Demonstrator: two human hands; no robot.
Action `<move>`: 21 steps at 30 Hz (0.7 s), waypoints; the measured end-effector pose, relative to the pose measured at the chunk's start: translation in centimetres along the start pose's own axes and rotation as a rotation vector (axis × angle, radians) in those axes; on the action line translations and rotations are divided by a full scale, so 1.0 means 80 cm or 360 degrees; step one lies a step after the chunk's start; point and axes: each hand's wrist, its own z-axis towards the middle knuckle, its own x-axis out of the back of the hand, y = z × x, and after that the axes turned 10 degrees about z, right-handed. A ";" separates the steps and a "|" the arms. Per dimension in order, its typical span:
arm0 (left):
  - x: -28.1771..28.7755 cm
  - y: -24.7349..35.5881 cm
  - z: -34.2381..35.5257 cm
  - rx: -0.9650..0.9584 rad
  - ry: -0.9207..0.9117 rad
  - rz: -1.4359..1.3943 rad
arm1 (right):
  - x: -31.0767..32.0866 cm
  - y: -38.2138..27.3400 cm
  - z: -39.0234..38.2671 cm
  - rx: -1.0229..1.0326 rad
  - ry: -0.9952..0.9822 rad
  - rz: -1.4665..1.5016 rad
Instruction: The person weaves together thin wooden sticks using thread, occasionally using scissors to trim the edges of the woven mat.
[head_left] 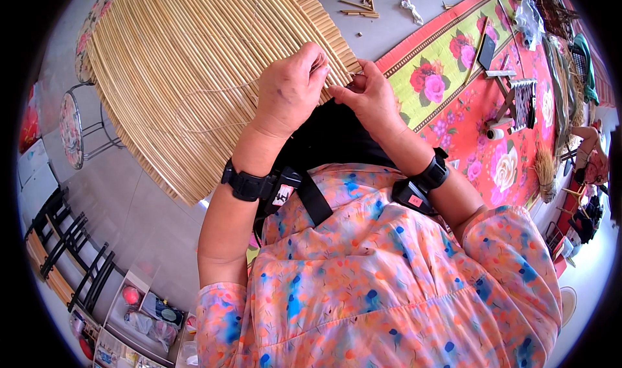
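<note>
A large mat (188,63) of pale straw-coloured stalks, laid side by side in rows, spreads in front of me and to the left. My left hand (288,86) is closed in a pinch just above the mat's near right corner; what sits between its fingertips is too small to make out. A thin pale thread (223,89) loops loosely over the stalks and runs toward this hand. With thumb and forefinger, my right hand (369,99) grips the mat's right edge, close beside the left fingertips. Each wrist wears a black strap.
Cut stalk pieces (359,4) lie on the floor beyond the mat. At right, a floral cloth (447,118) carries a phone (486,52), a small folding stool (515,102) and a straw bundle (545,173). Round stools (71,131) stand left; an open drawer (133,313) is lower left.
</note>
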 end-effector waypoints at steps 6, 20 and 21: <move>0.001 -0.003 0.001 0.0054 0.0066 -0.0036 | 0.002 0.002 0.001 -0.0009 -0.0007 -0.0023; 0.000 -0.006 -0.002 0.0054 -0.0041 -0.0129 | 0.002 0.004 0.001 0.0005 0.0005 -0.0064; 0.000 -0.006 -0.002 0.0048 -0.0038 -0.0142 | 0.002 0.003 0.000 0.0009 0.0014 -0.0078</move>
